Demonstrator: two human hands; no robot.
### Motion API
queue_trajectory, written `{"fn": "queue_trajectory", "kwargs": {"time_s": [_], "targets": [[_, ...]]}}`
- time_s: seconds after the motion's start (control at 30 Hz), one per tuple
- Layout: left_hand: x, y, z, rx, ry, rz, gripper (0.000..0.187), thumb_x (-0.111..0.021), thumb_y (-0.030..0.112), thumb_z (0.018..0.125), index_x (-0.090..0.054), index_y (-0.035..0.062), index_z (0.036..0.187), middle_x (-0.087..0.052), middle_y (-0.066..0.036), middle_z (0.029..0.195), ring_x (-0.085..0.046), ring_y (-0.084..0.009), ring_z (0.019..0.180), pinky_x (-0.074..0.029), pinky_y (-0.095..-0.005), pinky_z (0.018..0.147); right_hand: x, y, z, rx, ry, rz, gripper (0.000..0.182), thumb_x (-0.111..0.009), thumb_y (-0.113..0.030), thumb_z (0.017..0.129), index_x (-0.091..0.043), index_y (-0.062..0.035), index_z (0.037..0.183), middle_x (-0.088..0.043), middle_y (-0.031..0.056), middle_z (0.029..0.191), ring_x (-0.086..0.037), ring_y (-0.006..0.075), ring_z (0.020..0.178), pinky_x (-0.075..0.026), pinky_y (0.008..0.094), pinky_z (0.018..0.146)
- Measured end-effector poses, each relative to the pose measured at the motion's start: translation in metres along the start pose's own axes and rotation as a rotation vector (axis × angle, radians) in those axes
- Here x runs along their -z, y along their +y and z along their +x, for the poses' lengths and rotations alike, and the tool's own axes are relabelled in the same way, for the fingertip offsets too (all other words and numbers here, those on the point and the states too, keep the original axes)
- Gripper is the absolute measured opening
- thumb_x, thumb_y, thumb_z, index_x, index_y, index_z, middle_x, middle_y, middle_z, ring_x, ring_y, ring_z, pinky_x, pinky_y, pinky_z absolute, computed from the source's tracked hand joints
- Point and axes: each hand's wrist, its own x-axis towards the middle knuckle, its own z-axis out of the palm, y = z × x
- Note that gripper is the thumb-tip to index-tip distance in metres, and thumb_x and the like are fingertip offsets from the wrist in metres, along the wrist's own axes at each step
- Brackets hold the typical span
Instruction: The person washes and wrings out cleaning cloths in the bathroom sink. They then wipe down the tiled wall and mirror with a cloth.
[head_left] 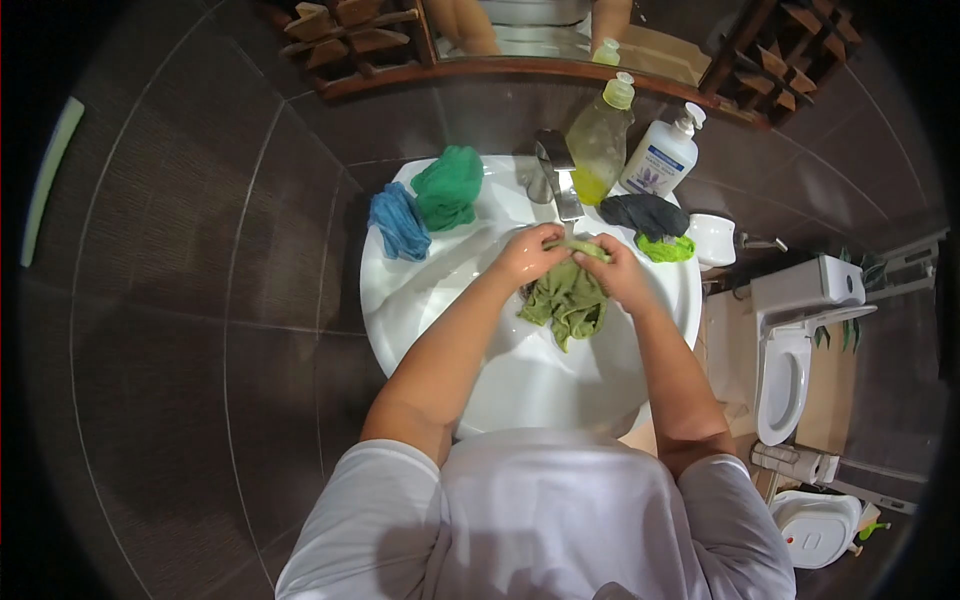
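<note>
An olive-green cloth [568, 303] hangs wet and crumpled from both my hands into the white sink [530, 395]. Its upper edge is stretched between my left hand [532, 254] and my right hand [618, 272], each with fingers closed on it. Just above that edge is the metal faucet [566, 190], with what looks like water running onto the cloth. On the sink's left rim lie a blue cloth [400, 222] and a green cloth [449, 188], both bunched up. A dark grey cloth [645, 214] and a bright lime cloth [666, 247] lie on the right rim.
Behind the faucet stand a clear bottle with yellow-green liquid [600, 145] and a white pump bottle [662, 155]. A wood-framed mirror [540, 68] is above them. To the right are a toilet [783, 385] and a white lidded bin [815, 530]. Dark tiled wall [200, 300] runs along the left.
</note>
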Motion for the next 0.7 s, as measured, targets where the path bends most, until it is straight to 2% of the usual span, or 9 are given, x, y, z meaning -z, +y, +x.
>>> {"fn": "queue_trajectory", "kwargs": {"time_s": [0.1, 0.17, 0.27, 0.33, 0.47, 0.53, 0.57, 0.63, 0.7], "targets": [[0.011, -0.024, -0.011, 0.161, 0.014, 0.159, 0.022, -0.061, 0.017, 0.077, -0.059, 0.0009, 0.093, -0.062, -0.007, 0.083, -0.057, -0.0117, 0.076, -0.045, -0.0258, 0.072, 0.013, -0.015, -0.010, -0.020, 0.054, 0.334, 0.026, -0.066, -0.016, 0.075, -0.051, -0.0045, 0.094, -0.057, 0.0006, 0.074, -0.054, 0.0108, 0.066, -0.045, 0.0256, 0.062], [0.004, -0.019, -0.009, 0.173, 0.048, -0.042, 0.022, -0.062, 0.018, 0.078, -0.059, -0.0004, 0.090, -0.061, -0.006, 0.079, -0.056, -0.0113, 0.074, -0.045, -0.0259, 0.071, 0.012, -0.004, -0.007, -0.010, 0.057, 0.391, 0.033, -0.067, -0.017, 0.073, -0.051, -0.0027, 0.097, -0.058, 0.0033, 0.081, -0.056, 0.0133, 0.074, -0.046, 0.0272, 0.067], [-0.005, 0.022, -0.009, 0.199, -0.065, 0.066, 0.023, -0.062, 0.017, 0.077, -0.058, -0.0011, 0.091, -0.060, -0.006, 0.079, -0.054, -0.0120, 0.073, -0.045, -0.0265, 0.071, -0.013, -0.010, -0.016, 0.265, 0.075, -0.095, 0.036, -0.067, -0.020, 0.072, -0.051, -0.0031, 0.100, -0.056, 0.0087, 0.090, -0.054, 0.0195, 0.087, -0.044, 0.0319, 0.077], [-0.017, 0.016, -0.010, 0.012, -0.079, -0.354, 0.035, -0.065, 0.015, 0.074, -0.052, 0.0006, 0.103, -0.057, -0.006, 0.091, -0.052, -0.0127, 0.079, -0.044, -0.0275, 0.074, -0.013, 0.004, -0.008, 0.222, 0.122, -0.099, 0.033, -0.065, -0.019, 0.072, -0.052, -0.0027, 0.097, -0.055, 0.0102, 0.090, -0.054, 0.0203, 0.085, -0.043, 0.0321, 0.075], [-0.018, -0.013, -0.023, -0.164, 0.229, -0.352, 0.052, -0.069, 0.014, 0.071, -0.043, 0.0038, 0.115, -0.052, -0.006, 0.106, -0.050, -0.0136, 0.091, -0.042, -0.0293, 0.079, -0.014, -0.015, -0.017, 0.201, 0.240, -0.006, 0.019, -0.057, -0.011, 0.071, -0.052, -0.0009, 0.086, -0.052, 0.0110, 0.083, -0.051, 0.0198, 0.078, -0.041, 0.0305, 0.070], [-0.023, -0.019, -0.029, -0.172, -0.071, 0.039, 0.076, -0.074, 0.018, 0.065, -0.026, 0.0050, 0.123, -0.044, -0.011, 0.118, -0.047, -0.0187, 0.101, -0.040, -0.0308, 0.086, -0.015, -0.051, -0.033, 0.285, 0.187, 0.110, 0.014, -0.055, -0.008, 0.072, -0.051, -0.0025, 0.084, -0.051, 0.0058, 0.082, -0.049, 0.0141, 0.077, -0.040, 0.0270, 0.070], [-0.027, -0.013, -0.029, -0.169, -0.076, 0.035, 0.076, -0.074, 0.018, 0.065, -0.026, 0.0050, 0.123, -0.044, -0.011, 0.118, -0.047, -0.0187, 0.101, -0.040, -0.0308, 0.086, -0.019, -0.069, -0.040, 0.278, 0.190, 0.109, 0.014, -0.055, -0.008, 0.072, -0.051, -0.0025, 0.084, -0.051, 0.0058, 0.082, -0.049, 0.0141, 0.077, -0.040, 0.0270, 0.070], [-0.032, 0.007, -0.021, -0.041, -0.233, -0.358, 0.076, -0.075, 0.023, 0.064, -0.031, 0.0040, 0.123, -0.046, -0.010, 0.118, -0.047, -0.0187, 0.105, -0.039, -0.0317, 0.090, -0.021, -0.099, -0.047, 0.462, 0.156, 0.173, 0.014, -0.056, -0.008, 0.077, -0.050, -0.0045, 0.089, -0.051, 0.0023, 0.086, -0.048, 0.0102, 0.079, -0.040, 0.0243, 0.070], [-0.022, 0.010, -0.016, 0.045, -0.268, -0.404, 0.074, -0.076, 0.025, 0.063, -0.036, 0.0030, 0.121, -0.048, -0.010, 0.118, -0.048, -0.0174, 0.103, -0.039, -0.0308, 0.089, -0.016, -0.131, -0.062, 0.497, 0.210, 0.270, 0.014, -0.056, -0.009, 0.080, -0.049, -0.0052, 0.092, -0.051, 0.0013, 0.087, -0.048, 0.0090, 0.080, -0.040, 0.0234, 0.072]]}}
